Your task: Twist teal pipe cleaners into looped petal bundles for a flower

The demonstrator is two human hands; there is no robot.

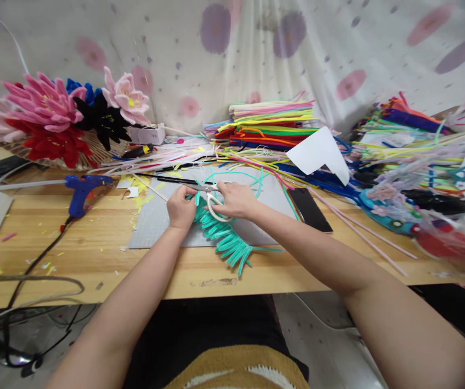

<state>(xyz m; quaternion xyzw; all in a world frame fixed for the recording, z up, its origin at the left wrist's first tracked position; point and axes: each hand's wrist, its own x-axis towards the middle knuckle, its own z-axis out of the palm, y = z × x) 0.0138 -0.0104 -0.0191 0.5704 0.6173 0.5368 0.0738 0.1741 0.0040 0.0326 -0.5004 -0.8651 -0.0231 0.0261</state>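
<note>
My right hand (237, 201) is closed round the white handles of a pair of scissors (216, 209), whose metal blades point left toward my other hand. Pinched in the fingers of my left hand (181, 208) is one end of a turquoise pipe-cleaner fringe (222, 235). The fringe is made of many short fuzzy loops and hangs down toward the table's front edge. Between the two hands the blades lie close to the held end; whether they touch it I cannot tell. Under both hands lies a grey cutting mat (151, 227), with loose turquoise pipe cleaners (236, 175) on it.
A blue glue gun (80, 194) with a trailing cord lies at left, near fluffy pipe-cleaner flowers (49, 105). Stacked pipe cleaners (270, 121) stand at the back. Cut white paper (319, 154), a black flat object (313, 208) and more bundles are at right.
</note>
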